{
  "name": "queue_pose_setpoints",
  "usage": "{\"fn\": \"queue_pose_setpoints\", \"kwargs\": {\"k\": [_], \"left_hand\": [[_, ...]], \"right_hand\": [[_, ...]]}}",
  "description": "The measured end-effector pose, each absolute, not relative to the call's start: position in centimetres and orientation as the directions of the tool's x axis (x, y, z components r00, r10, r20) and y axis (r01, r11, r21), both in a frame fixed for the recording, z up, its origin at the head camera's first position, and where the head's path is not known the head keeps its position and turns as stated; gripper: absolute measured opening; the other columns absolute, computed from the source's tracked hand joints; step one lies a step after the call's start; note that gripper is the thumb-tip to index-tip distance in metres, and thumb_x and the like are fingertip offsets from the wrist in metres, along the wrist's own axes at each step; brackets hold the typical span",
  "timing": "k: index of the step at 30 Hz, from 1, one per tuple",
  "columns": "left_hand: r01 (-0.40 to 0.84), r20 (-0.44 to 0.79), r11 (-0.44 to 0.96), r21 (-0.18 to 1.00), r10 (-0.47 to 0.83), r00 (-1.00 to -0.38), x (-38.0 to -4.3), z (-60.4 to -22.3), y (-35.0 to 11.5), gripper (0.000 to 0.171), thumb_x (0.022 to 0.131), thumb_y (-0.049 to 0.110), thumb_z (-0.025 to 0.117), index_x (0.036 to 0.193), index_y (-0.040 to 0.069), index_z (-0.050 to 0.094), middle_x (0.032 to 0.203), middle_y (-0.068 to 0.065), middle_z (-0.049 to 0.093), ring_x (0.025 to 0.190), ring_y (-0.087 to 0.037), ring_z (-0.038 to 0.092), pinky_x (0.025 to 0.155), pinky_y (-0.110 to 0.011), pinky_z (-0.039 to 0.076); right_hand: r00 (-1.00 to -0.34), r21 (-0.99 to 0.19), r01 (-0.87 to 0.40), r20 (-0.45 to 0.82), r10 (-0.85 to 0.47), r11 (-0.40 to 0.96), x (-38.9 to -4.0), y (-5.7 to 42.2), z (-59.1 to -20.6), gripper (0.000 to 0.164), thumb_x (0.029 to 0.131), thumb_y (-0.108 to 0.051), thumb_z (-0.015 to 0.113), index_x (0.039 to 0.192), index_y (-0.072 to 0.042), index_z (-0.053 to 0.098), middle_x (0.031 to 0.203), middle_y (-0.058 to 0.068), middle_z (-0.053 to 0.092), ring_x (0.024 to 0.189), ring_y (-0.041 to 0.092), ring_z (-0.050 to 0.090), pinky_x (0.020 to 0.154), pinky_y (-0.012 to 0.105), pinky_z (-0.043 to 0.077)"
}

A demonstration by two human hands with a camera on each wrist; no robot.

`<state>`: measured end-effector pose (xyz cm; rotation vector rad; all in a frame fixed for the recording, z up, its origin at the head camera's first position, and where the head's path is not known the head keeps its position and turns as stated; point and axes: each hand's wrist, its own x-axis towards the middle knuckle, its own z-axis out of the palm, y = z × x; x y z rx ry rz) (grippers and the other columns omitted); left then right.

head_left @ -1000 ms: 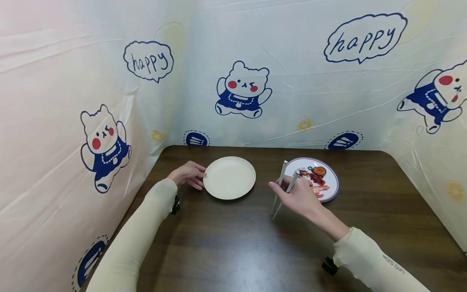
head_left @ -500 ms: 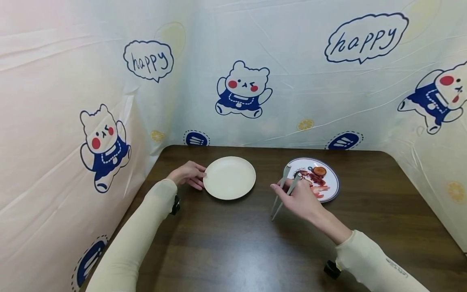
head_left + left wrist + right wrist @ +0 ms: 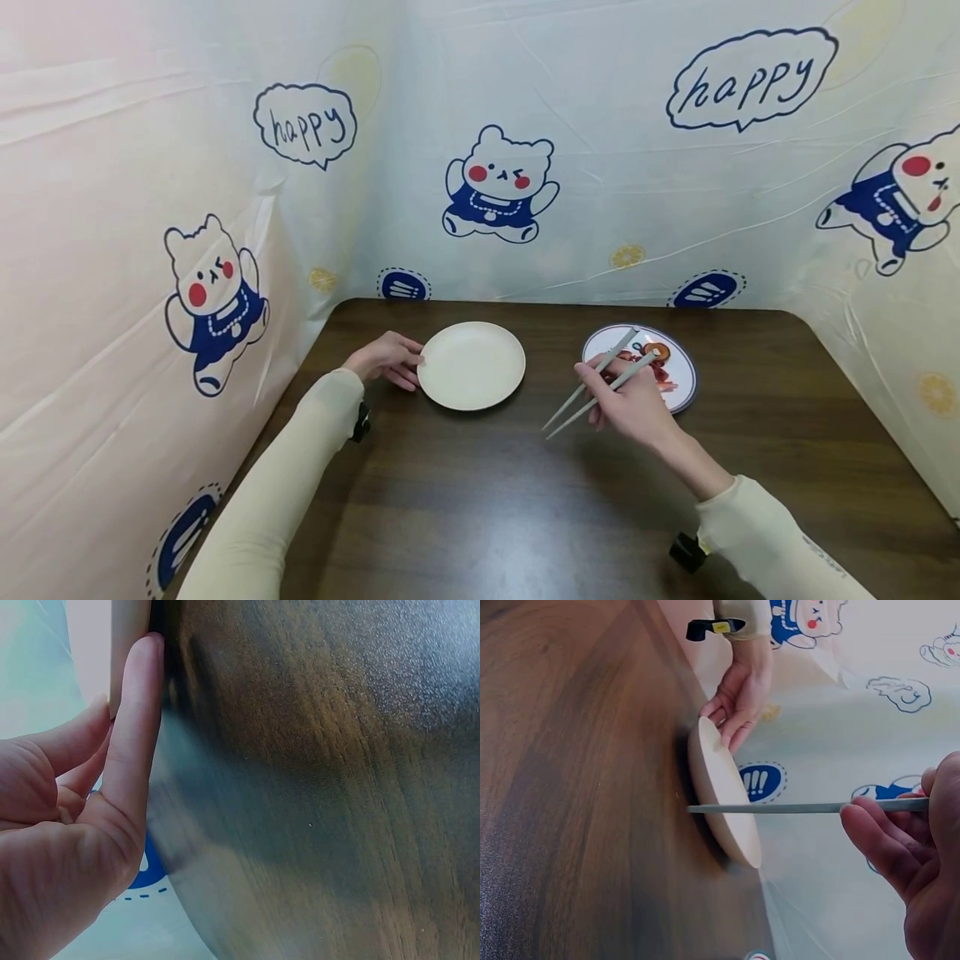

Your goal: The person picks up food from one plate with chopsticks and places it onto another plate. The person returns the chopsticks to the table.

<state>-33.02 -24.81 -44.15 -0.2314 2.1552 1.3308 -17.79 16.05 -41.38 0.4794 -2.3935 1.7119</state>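
My left hand (image 3: 390, 360) pinches the left rim of a cream plate (image 3: 472, 367), which rests on the table. In the left wrist view, the thumb and a finger (image 3: 133, 727) meet the plate's edge (image 3: 124, 652). To the right, my right hand (image 3: 636, 408) holds a pair of grey chopsticks (image 3: 574, 417), tips slightly apart and slanting down left above the wood. Nothing sits between the tips. Beyond this hand lies a white, blue-rimmed plate (image 3: 681, 365) bearing a round brown slice and reddish pieces (image 3: 666, 386), partly hidden by the hand and chopsticks.
The dark wooden table (image 3: 465, 508) carries both plates near its far edge. A printed sheet (image 3: 585, 92) with cartoon bears and "happy" bubbles hangs behind the table and along both sides. Each wrist wears a black camera (image 3: 687, 552).
My right hand has shifted right, and the chopsticks have tilted from steep to a flatter slant, their tips moving left and slightly up. The left hand and cream plate have stayed put.
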Motion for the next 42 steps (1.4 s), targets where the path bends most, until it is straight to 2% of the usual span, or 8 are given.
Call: {"fn": "queue_pose_setpoints", "kwargs": {"k": [10, 17, 20, 23, 26, 31, 38, 42], "left_hand": [[-0.437, -0.567, 0.492, 0.753, 0.148, -0.810, -33.3, -44.0, -24.7, 0.046, 0.106, 0.008, 0.064, 0.150, -0.003, 0.054, 0.108, -0.021, 0.072, 0.080, -0.028, 0.076, 0.076, -0.042, 0.067], [-0.435, -0.567, 0.488, 0.756, 0.158, -0.809, -33.3, -44.1, -24.7, 0.046, 0.106, 0.007, 0.064, 0.150, -0.003, 0.053, 0.105, -0.021, 0.073, 0.080, -0.028, 0.076, 0.076, -0.042, 0.067], [-0.438, -0.568, 0.489, 0.754, 0.152, -0.809, -33.4, -44.1, -24.7, 0.046, 0.106, 0.008, 0.064, 0.149, -0.003, 0.054, 0.104, -0.020, 0.073, 0.080, -0.028, 0.076, 0.075, -0.042, 0.067], [-0.438, -0.569, 0.490, 0.754, 0.153, -0.808, -33.4, -44.1, -24.7, 0.046, 0.106, 0.008, 0.064, 0.150, -0.003, 0.054, 0.103, -0.020, 0.074, 0.079, -0.028, 0.076, 0.075, -0.042, 0.067], [-0.435, -0.567, 0.489, 0.756, 0.157, -0.809, -33.3, -44.1, -24.8, 0.048, 0.106, 0.008, 0.064, 0.151, -0.003, 0.052, 0.104, -0.020, 0.073, 0.079, -0.027, 0.076, 0.075, -0.042, 0.067], [-0.440, -0.570, 0.487, 0.754, 0.152, -0.808, -33.1, -44.0, -24.9, 0.049, 0.106, 0.008, 0.064, 0.152, -0.004, 0.051, 0.105, -0.020, 0.073, 0.078, -0.027, 0.076, 0.075, -0.042, 0.067], [-0.446, -0.572, 0.484, 0.753, 0.147, -0.807, -33.1, -44.1, -24.9, 0.049, 0.107, 0.009, 0.063, 0.152, -0.002, 0.051, 0.105, -0.020, 0.073, 0.079, -0.026, 0.076, 0.076, -0.041, 0.067], [-0.447, -0.574, 0.487, 0.750, 0.145, -0.806, -33.0, -44.1, -24.8, 0.049, 0.107, 0.009, 0.064, 0.153, -0.002, 0.050, 0.106, -0.020, 0.073, 0.080, -0.027, 0.076, 0.077, -0.042, 0.067]], "right_hand": [[-0.954, -0.946, -0.284, 0.261, -0.150, 0.159, -17.7, 17.0, -40.9, 0.026, 0.108, -0.023, 0.065, 0.104, 0.003, 0.068, 0.080, 0.024, 0.066, 0.051, 0.030, 0.069, 0.048, 0.047, 0.062], [-0.947, -0.961, -0.278, 0.274, -0.169, 0.001, -18.2, 17.6, -40.7, 0.035, 0.111, -0.016, 0.057, 0.103, 0.018, 0.060, 0.076, 0.016, 0.067, 0.050, 0.028, 0.069, 0.046, 0.046, 0.062], [-0.938, -0.954, -0.290, 0.298, -0.176, -0.069, -18.6, 17.8, -40.7, 0.036, 0.111, -0.013, 0.056, 0.101, 0.021, 0.058, 0.074, 0.021, 0.066, 0.049, 0.028, 0.069, 0.045, 0.047, 0.061], [-0.943, -0.958, -0.264, 0.280, -0.178, -0.112, -18.9, 18.1, -40.8, 0.035, 0.111, -0.014, 0.057, 0.100, 0.019, 0.059, 0.075, 0.031, 0.063, 0.050, 0.030, 0.069, 0.045, 0.049, 0.061], [-0.952, -0.967, -0.221, 0.242, -0.188, -0.125, -19.3, 18.3, -40.8, 0.036, 0.111, -0.017, 0.058, 0.101, 0.018, 0.060, 0.077, 0.034, 0.062, 0.050, 0.031, 0.069, 0.046, 0.050, 0.061], [-0.954, -0.978, -0.167, 0.192, -0.230, -0.121, -20.4, 18.6, -40.4, 0.040, 0.111, -0.019, 0.059, 0.104, 0.020, 0.058, 0.078, 0.029, 0.065, 0.052, 0.026, 0.069, 0.048, 0.050, 0.063], [-0.962, -0.988, -0.100, 0.126, -0.244, -0.116, -21.9, 19.2, -39.8, 0.031, 0.110, -0.025, 0.061, 0.100, 0.004, 0.066, 0.077, 0.019, 0.067, 0.053, 0.022, 0.070, 0.048, 0.039, 0.063], [-0.969, -0.993, -0.051, 0.076, -0.236, -0.107, -22.3, 19.6, -39.9, 0.033, 0.109, -0.028, 0.062, 0.100, 0.003, 0.066, 0.077, 0.015, 0.068, 0.053, 0.020, 0.070, 0.048, 0.032, 0.062]]}}
